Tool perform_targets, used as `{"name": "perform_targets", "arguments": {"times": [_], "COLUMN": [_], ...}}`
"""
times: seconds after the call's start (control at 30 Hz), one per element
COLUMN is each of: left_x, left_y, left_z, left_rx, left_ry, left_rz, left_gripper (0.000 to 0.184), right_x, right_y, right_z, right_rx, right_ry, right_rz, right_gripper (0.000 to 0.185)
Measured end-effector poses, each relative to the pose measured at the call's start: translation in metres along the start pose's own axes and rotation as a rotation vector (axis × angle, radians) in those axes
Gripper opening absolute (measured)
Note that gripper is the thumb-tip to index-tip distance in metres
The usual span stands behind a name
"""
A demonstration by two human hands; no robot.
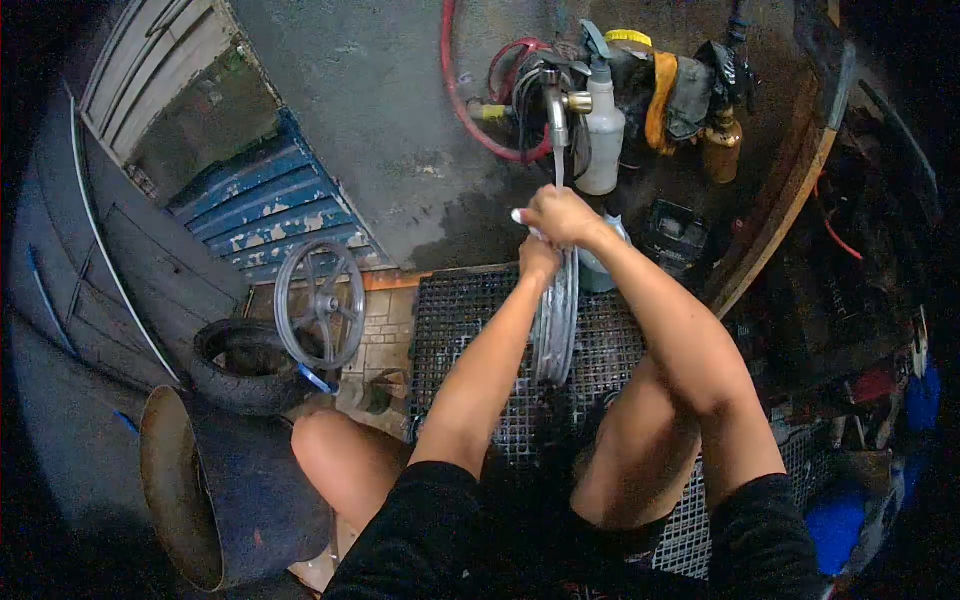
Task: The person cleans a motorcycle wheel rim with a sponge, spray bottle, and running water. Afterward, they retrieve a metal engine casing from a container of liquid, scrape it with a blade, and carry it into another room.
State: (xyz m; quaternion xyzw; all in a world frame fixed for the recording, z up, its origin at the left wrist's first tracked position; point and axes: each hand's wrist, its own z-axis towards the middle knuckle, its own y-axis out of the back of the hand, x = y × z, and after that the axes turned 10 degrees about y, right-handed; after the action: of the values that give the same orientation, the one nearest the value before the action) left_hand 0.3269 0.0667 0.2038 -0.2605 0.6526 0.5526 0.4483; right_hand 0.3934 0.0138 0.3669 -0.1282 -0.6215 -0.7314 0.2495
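A motorcycle wheel rim (556, 335) stands upright, edge toward me, on a black plastic grid mat (450, 320). My left hand (540, 260) is closed on the top of the rim. Just above it, my right hand (564, 214) is closed too, with a small white thing (518, 215) sticking out at its left side. What this is I cannot make out. Water (559, 168) runs down from the metal tap (555, 110) onto my right hand. Beside the tap stands a white spray bottle (602, 140). A pale bucket (598, 272) is partly hidden behind my right forearm.
At left, a second grey wheel (322, 303) leans by a black tyre (225, 390), near a large rusty-rimmed drum (180, 490). A red hose (450, 75) hangs on the wall. A brown bottle (722, 147), black tray (676, 235) and wooden beam (785, 220) are at right.
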Motion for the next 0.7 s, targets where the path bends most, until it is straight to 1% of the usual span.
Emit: {"name": "perform_targets", "arguments": {"times": [0.07, 0.1, 0.13, 0.17, 0.2, 0.27, 0.3, 0.37, 0.4, 0.43, 0.47, 0.53, 0.57, 0.67, 0.7], "left_x": [0.007, 0.005, -0.002, -0.010, -0.016, -0.022, -0.014, 0.008, 0.006, -0.001, -0.008, 0.002, 0.007, 0.040, 0.044], "left_y": [-0.005, -0.002, 0.006, 0.013, 0.019, 0.029, 0.028, 0.020, 0.022, 0.025, 0.028, 0.023, 0.020, -0.010, -0.013], "left_z": [0.006, 0.004, 0.000, -0.006, -0.011, -0.020, -0.014, 0.000, -0.006, -0.013, -0.018, -0.014, -0.011, 0.017, 0.021], "left_rx": [0.044, 0.023, 0.002, -0.021, -0.026, -0.039, -0.008, 0.056, 0.044, 0.029, 0.015, 0.040, 0.053, 0.058, 0.072], "left_ry": [0.159, 0.170, 0.179, 0.185, 0.187, 0.189, 0.226, 0.303, 0.262, 0.217, 0.172, 0.133, 0.114, 0.054, 0.027], "left_rz": [-0.271, -0.188, -0.105, -0.023, -0.006, 0.028, -0.007, -0.077, -0.068, -0.060, -0.053, -0.032, -0.020, -0.148, -0.167], "left_gripper": [0.026, 0.025, 0.024, 0.023, 0.023, 0.023, 0.023, 0.025, 0.025, 0.026, 0.027, 0.028, 0.028, 0.029, 0.031], "right_x": [-0.027, -0.022, -0.030, -0.042, -0.025, -0.001, 0.004, 0.003, 0.002, 0.006, 0.009, 0.014, 0.006, 0.015, 0.017], "right_y": [-0.008, -0.002, -0.007, -0.009, 0.009, 0.031, 0.035, 0.036, 0.037, 0.044, 0.050, 0.057, 0.055, 0.063, 0.065], "right_z": [0.004, 0.003, 0.010, 0.009, 0.003, -0.002, -0.004, -0.008, -0.009, -0.008, -0.010, -0.013, -0.010, -0.016, -0.018], "right_rx": [0.030, 0.059, -0.042, -0.018, 0.006, 0.161, 0.240, 0.183, 0.155, 0.230, 0.233, 0.240, 0.246, 0.338, 0.361], "right_ry": [0.296, 0.246, 0.267, 0.271, 0.278, 0.173, 0.119, 0.176, 0.204, 0.278, 0.230, 0.137, 0.170, 0.048, 0.050], "right_rz": [-0.228, -0.312, -0.308, -0.316, -0.326, -0.231, -0.182, -0.117, -0.084, -0.142, -0.106, -0.029, -0.012, 0.276, 0.274], "right_gripper": [0.028, 0.025, 0.023, 0.022, 0.021, 0.020, 0.020, 0.015, 0.013, 0.013, 0.016, 0.023, 0.020, 0.021, 0.022]}}
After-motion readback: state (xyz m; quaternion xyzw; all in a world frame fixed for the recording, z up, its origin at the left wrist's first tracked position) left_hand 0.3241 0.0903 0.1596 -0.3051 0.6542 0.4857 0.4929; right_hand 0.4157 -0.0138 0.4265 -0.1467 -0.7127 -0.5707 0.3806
